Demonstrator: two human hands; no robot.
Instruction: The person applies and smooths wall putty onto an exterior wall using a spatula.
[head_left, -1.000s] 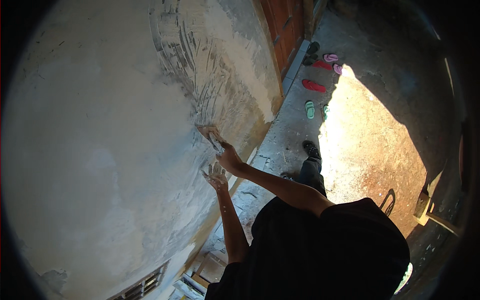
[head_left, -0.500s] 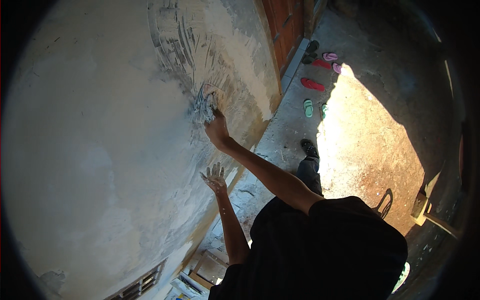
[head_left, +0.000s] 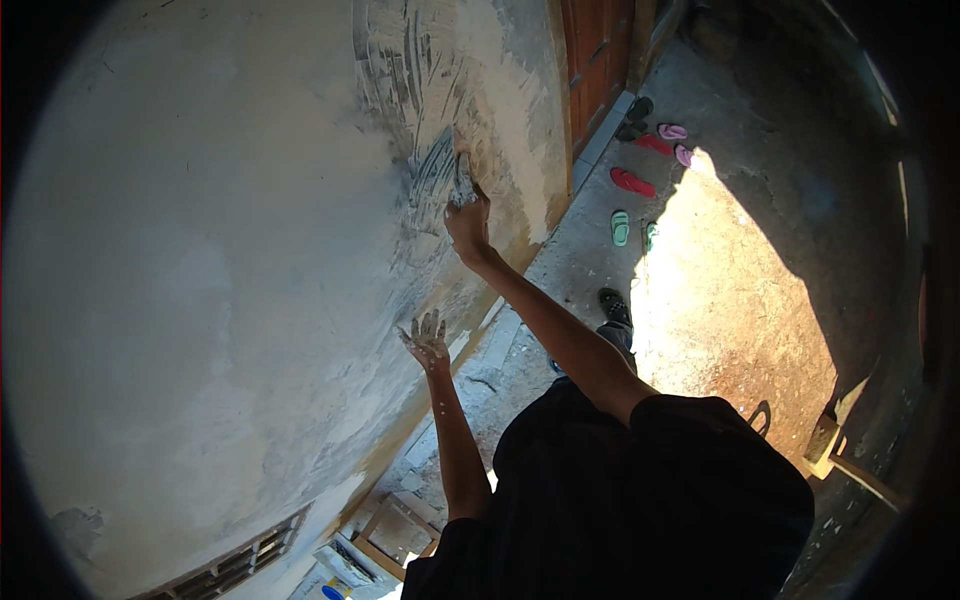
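A pale plastered wall (head_left: pixel 220 260) fills the left side, with a patch of wet grey streaks (head_left: pixel 432 168) near its upper middle. My right hand (head_left: pixel 468 218) is closed on a thin, flat scraper (head_left: pixel 463 178) smeared grey with plaster. The scraper lies against the right side of the streaks; its exact shape is partly hidden by plaster and fingers. Lower down, close to the wall, my left hand (head_left: pixel 427 342) is open and holds nothing. Its fingers are spread and coated with plaster.
A brown wooden door (head_left: pixel 598 65) stands beyond the wall. Several sandals, among them a red sandal (head_left: pixel 632 182) and a green sandal (head_left: pixel 620 228), lie on the concrete floor (head_left: pixel 560 262). A barred window (head_left: pixel 235 572) and a wooden box (head_left: pixel 398 530) are at lower left; a wooden-handled tool (head_left: pixel 825 447) is right.
My right hand has shifted up and right in the picture with the scraper, which now shows narrower, baring streaks to its left. My left hand remains open. The view has also shifted slightly.
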